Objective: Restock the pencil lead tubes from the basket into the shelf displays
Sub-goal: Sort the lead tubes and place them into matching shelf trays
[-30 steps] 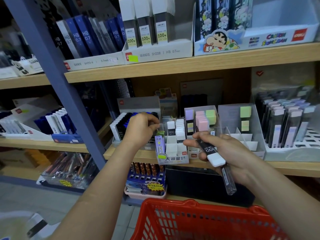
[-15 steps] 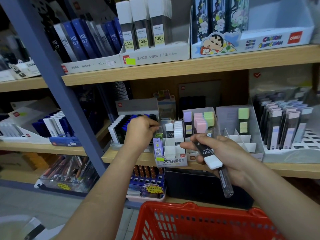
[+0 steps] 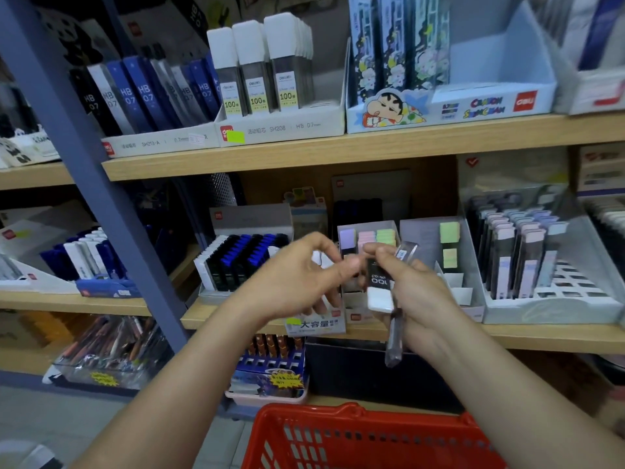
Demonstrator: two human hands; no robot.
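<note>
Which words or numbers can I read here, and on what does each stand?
"HB 07": blue tubes
"100": white-capped tubes
"SH208 HB": white box
"CRAYON SHINCHAN": cartoon box
"大容量": small display box
"100": tube in right hand
Other labels are too blurred.

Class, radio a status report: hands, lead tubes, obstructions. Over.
Right hand grips lead tubes. Left hand beside them, contact unclear. Display box behind hands; basket below.

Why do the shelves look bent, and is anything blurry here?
Head view: the wide-angle lens bows the wooden shelf; motion softens the left hand, right hand and pencil lead tube; display boxes at the right edge blur most; lighting is even.
</note>
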